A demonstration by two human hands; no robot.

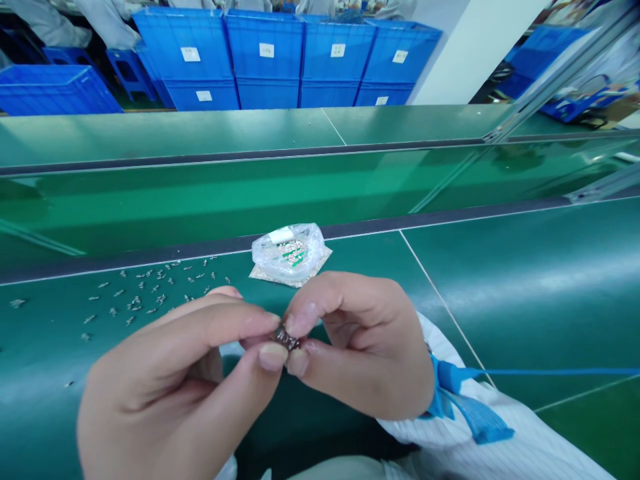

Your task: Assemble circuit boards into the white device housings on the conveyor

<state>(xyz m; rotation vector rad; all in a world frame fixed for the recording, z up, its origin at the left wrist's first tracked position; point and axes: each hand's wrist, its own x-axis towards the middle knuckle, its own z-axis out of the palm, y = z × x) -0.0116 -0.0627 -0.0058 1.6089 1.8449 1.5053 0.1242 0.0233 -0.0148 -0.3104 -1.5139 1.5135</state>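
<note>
Head: small part, long axis down-rightward

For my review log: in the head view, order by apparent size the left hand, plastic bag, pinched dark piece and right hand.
1. Left hand
2. Right hand
3. Clear plastic bag
4. Pinched dark piece, partly hidden

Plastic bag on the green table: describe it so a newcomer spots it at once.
On the near green table, look just beyond the right hand, close to the table's far edge. A clear, crumpled bag sits there, with small pale pieces inside and a white patch. Unlike the loose metal bits scattered to its left, it is one see-through bundle, far larger than any.
</note>
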